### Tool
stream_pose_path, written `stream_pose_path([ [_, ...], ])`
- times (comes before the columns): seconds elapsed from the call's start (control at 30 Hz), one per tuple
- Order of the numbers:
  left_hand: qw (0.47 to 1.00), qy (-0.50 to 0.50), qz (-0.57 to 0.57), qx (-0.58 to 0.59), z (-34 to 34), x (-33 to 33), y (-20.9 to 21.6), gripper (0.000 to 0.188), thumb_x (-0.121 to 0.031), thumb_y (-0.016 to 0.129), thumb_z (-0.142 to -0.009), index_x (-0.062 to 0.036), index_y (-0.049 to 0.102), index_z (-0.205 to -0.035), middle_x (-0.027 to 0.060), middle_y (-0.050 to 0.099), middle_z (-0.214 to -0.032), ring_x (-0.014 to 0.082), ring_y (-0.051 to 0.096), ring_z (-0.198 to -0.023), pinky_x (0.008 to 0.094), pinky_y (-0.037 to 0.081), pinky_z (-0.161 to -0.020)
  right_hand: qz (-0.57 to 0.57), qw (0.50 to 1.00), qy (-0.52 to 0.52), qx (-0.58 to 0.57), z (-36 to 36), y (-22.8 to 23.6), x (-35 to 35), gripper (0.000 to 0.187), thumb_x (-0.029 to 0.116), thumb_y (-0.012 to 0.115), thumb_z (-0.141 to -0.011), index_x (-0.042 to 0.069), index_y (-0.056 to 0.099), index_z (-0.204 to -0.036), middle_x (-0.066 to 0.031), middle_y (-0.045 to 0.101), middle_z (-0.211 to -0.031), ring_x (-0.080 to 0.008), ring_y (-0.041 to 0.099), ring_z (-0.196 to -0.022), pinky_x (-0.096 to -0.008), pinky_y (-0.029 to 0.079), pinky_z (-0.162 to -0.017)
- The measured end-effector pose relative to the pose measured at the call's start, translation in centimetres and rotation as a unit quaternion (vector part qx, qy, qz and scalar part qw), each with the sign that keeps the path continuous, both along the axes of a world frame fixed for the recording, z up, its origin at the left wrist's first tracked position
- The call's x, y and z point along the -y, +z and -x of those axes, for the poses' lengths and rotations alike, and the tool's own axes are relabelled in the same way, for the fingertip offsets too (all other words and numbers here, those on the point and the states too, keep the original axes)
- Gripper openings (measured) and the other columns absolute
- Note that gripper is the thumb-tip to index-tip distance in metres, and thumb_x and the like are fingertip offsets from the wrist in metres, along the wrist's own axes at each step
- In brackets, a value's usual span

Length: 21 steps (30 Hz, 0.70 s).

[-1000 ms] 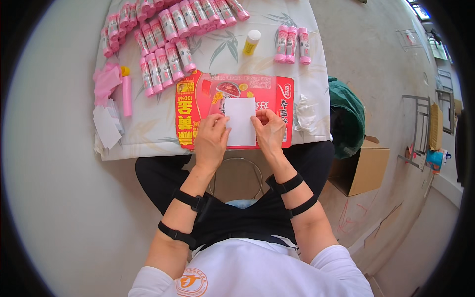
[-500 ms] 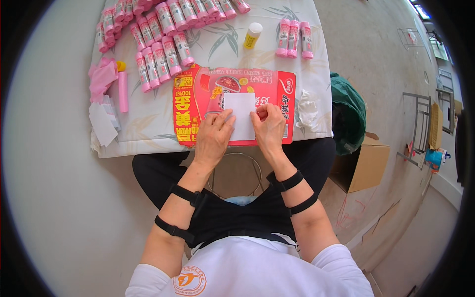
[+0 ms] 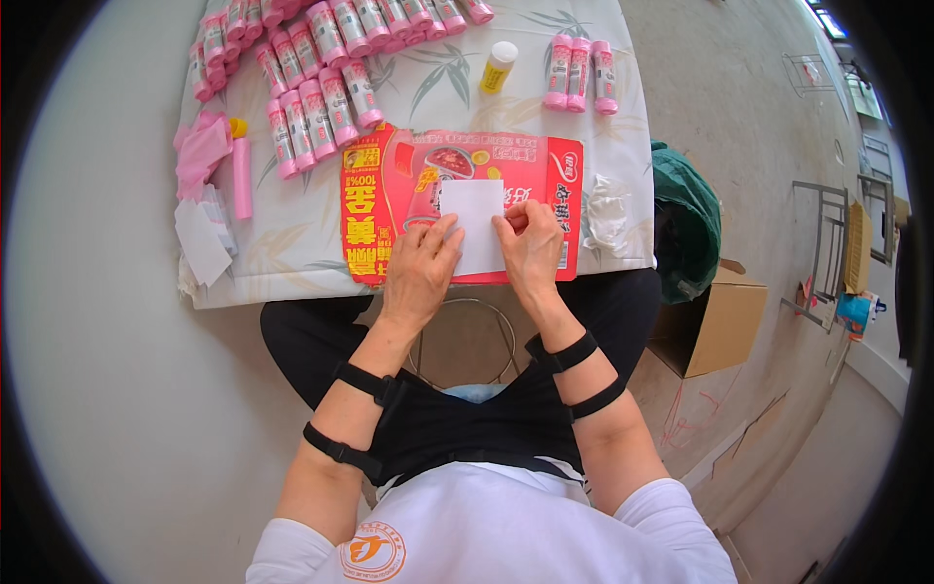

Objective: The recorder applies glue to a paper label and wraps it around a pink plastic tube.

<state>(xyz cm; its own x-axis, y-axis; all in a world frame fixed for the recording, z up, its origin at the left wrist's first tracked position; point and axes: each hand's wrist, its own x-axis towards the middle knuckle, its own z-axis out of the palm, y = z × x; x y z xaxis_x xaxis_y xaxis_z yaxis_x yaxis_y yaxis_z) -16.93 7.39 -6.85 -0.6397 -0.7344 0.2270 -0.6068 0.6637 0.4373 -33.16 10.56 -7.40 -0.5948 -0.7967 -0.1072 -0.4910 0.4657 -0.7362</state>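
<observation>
A blank white paper (image 3: 474,229) lies on a flat red and yellow printed cardboard sheet (image 3: 559,238) by the table's near edge. My left hand (image 3: 421,265) rests on the paper's left side, its fingers stretched out and flat. At the right edge my right hand (image 3: 531,246) is closed, thumb and fingertips pinching the paper's border. The curled fingers partly hide what lies between them. Farther back stands a small yellow glue bottle (image 3: 497,72) with a white cap.
Many pink-ended rolls (image 3: 336,104) crowd the back left of the table; a few rolls (image 3: 579,76) stand back right. White papers (image 3: 202,243), a pink roll (image 3: 242,180) and pink plastic (image 3: 201,156) lie left. Crumpled white plastic (image 3: 607,216) sits right. Beside the table are a green bag (image 3: 686,229) and cardboard box (image 3: 725,316).
Hardly anything differs. The view has shifted very slightly, while both hands keep their places on the paper.
</observation>
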Motion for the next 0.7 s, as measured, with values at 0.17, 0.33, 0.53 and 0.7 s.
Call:
stream_pose_path([
  [0.17,1.0,-0.011,0.002,0.007,-0.2,0.29,-0.22,0.033,-0.01,0.068,-0.074,-0.0058,0.062,-0.107,0.0039,0.058,-0.12,0.0226,0.055,-0.094,0.0358,0.046,-0.079,-0.004,1.0,-0.003,0.001,-0.02,0.04,0.02,0.018,0.007,0.074,-0.07,0.002,0.058,-0.077,-0.0107,0.057,-0.075,-0.0289,0.06,-0.068,-0.0397,0.046,-0.062],
  [0.33,1.0,-0.017,-0.002,0.011,-0.28,0.25,-0.1,0.036,-0.012,0.068,-0.074,-0.0061,0.061,-0.109,0.0036,0.057,-0.121,0.0222,0.054,-0.096,0.0359,0.046,-0.08,-0.001,1.0,0.001,-0.004,-0.02,0.09,0.01,0.017,0.006,0.074,-0.07,0.002,0.059,-0.077,-0.0107,0.057,-0.075,-0.0281,0.06,-0.068,-0.039,0.046,-0.062],
  [0.53,0.998,-0.032,0.013,0.052,-0.11,-0.25,-0.11,0.041,-0.012,0.067,-0.075,-0.0069,0.06,-0.115,0.0045,0.055,-0.123,0.0233,0.051,-0.102,0.0376,0.044,-0.086,0.005,1.0,0.004,0.008,0.03,-0.05,-0.18,0.017,0.005,0.074,-0.07,0.002,0.059,-0.076,-0.0115,0.057,-0.074,-0.029,0.059,-0.07,-0.0399,0.046,-0.063],
  [0.7,0.996,-0.039,0.031,0.074,0.27,0.4,0.11,0.039,-0.01,0.067,-0.076,-0.0098,0.061,-0.115,0.0026,0.055,-0.122,0.0233,0.052,-0.103,0.0385,0.042,-0.09,0.013,1.0,0.019,-0.012,0.55,-0.31,0.07,0.016,0.004,0.073,-0.069,0.002,0.059,-0.076,-0.0124,0.057,-0.074,-0.031,0.058,-0.071,-0.0411,0.046,-0.065],
])
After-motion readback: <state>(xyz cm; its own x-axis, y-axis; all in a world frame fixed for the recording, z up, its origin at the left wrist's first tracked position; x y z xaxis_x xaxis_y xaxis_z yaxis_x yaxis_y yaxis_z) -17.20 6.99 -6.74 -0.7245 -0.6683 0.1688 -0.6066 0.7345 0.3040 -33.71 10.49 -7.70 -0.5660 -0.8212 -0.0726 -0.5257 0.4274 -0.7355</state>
